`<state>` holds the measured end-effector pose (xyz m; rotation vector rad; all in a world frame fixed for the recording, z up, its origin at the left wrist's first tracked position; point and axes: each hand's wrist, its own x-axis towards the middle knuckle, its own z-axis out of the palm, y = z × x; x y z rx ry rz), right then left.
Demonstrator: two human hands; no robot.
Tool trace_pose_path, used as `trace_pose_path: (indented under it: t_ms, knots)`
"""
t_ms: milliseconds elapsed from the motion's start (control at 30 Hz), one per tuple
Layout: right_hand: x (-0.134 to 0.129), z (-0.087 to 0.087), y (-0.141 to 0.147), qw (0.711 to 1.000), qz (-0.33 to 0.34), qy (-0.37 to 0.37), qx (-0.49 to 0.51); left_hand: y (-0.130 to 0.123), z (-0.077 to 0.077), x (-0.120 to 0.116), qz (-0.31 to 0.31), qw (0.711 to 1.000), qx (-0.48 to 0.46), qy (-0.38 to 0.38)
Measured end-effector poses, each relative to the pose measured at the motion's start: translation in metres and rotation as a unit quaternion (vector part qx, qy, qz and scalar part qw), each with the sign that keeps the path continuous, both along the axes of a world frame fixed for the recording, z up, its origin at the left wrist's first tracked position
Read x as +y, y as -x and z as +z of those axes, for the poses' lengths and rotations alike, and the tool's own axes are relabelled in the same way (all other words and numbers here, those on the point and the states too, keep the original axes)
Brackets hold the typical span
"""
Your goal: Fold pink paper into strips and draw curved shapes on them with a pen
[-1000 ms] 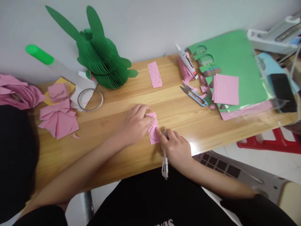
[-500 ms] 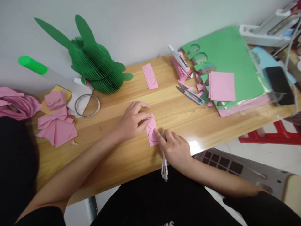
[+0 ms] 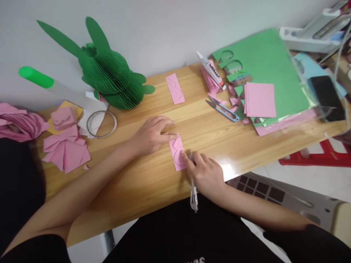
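Note:
A small pink paper strip (image 3: pixel 177 155) with a curved outline drawn on it lies on the wooden table in front of me. At its top end rest the fingertips of my left hand (image 3: pixel 153 135), fingers stretched out and apart, gripping nothing. My right hand (image 3: pixel 206 173) is closed around a pen (image 3: pixel 193 197), whose tip points away from me. The right thumb reaches the strip's right edge. Farther back lies a second pink strip (image 3: pixel 175 88) bearing a similar outline.
A green honeycomb paper figure (image 3: pixel 112 73) stands by the wall. To the left are a tape roll (image 3: pixel 115 126) and folded pink paper (image 3: pixel 67 149). On the right lie thread snips (image 3: pixel 223 109), a glue tube (image 3: pixel 211 71), stacked pink squares (image 3: pixel 260 99), green sheets (image 3: pixel 265 58) and a phone (image 3: pixel 327 96).
My left hand has drawn back slightly from the strip, its fingers shifting toward the top end and uncovering more of the outline. My right hand keeps its grip on the pen.

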<state>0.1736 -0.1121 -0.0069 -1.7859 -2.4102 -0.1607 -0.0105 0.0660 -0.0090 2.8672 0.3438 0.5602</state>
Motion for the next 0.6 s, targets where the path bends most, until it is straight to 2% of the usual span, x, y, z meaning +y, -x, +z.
trace_pose_path:
  t_ms: [367, 600]
  knots:
    - [0.002, 0.005, -0.001, 0.999, 0.010, -0.032, 0.000, -0.006, -0.006, 0.006, 0.004, 0.998, 0.002, 0.056]
    - [0.007, 0.013, -0.004, 0.999, 0.008, -0.024, 0.030, -0.005, -0.006, 0.003, 0.008, 0.999, 0.012, 0.043]
